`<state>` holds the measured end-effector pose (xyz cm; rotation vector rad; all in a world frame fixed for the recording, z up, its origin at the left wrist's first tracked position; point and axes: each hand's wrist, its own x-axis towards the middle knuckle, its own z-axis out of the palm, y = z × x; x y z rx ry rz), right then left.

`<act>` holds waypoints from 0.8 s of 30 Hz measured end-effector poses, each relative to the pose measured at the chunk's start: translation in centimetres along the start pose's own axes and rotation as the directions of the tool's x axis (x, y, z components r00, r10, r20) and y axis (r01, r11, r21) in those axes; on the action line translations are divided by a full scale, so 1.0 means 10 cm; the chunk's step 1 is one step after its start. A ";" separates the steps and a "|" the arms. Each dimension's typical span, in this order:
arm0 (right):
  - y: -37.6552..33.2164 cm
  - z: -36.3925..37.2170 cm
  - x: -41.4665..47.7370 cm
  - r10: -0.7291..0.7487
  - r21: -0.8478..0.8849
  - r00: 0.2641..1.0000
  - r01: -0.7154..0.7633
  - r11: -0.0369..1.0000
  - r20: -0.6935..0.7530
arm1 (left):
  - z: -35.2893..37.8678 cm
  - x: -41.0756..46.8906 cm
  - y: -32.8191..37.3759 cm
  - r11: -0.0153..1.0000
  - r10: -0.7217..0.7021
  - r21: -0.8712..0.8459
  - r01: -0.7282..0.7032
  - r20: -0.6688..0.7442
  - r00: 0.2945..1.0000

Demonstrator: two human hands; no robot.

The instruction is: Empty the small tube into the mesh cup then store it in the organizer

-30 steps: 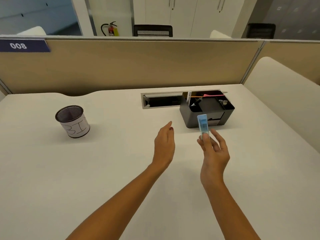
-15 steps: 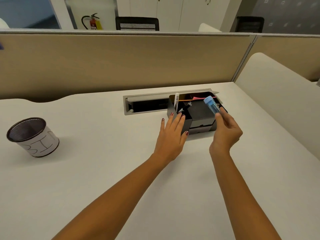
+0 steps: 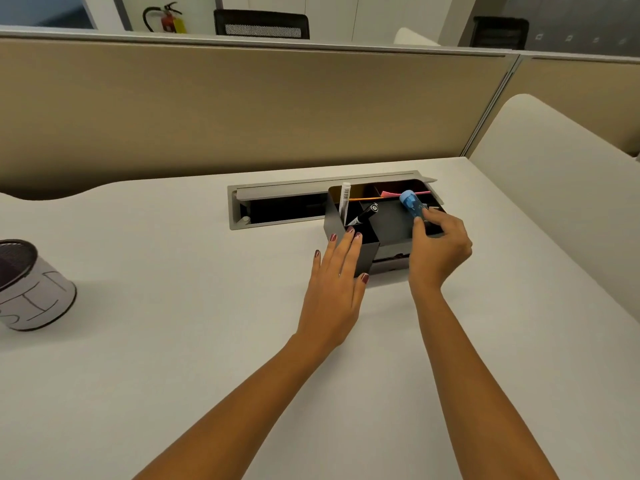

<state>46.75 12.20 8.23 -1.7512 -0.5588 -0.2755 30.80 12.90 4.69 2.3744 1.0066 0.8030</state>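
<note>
Blue tube (image 3: 411, 202) in right hand (image 3: 437, 249) over organizer (image 3: 367, 252); labels unreadable

Before me: a broad white desk top (image 3: 173, 375), matte and plain. Set into its far side, a long grey cable tray with a raised metal flap (image 3: 287, 202), dark inside. Behind it, a tan fabric partition panel (image 3: 242, 109) with a grey top rail, meeting a second panel at my right. Beyond the partition: a red fire extinguisher (image 3: 168, 19), a black mesh-backed office chair (image 3: 261, 26), and white cabinet doors (image 3: 381, 15).
</note>
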 end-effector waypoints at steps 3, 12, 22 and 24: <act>0.02 0.01 -0.01 -0.021 -0.010 1.000 0.021 1.000 -0.001 | -0.01 0.00 0.00 1.000 0.007 -0.006 -0.007 0.000 1.000; 0.03 0.03 -0.04 -0.043 -0.058 0.999 0.043 0.997 -0.005 | -0.02 -0.01 0.01 1.000 0.008 -0.011 -0.008 -0.001 1.000; -0.07 -0.10 -0.14 -0.076 -0.042 0.997 0.076 0.996 -0.004 | -0.05 -0.04 -0.05 0.995 0.067 0.067 -0.068 0.018 0.998; -0.11 -0.11 -0.26 -0.138 -0.044 0.990 0.139 0.989 0.028 | -0.08 -0.09 -0.13 0.994 0.073 0.078 -0.073 0.002 0.997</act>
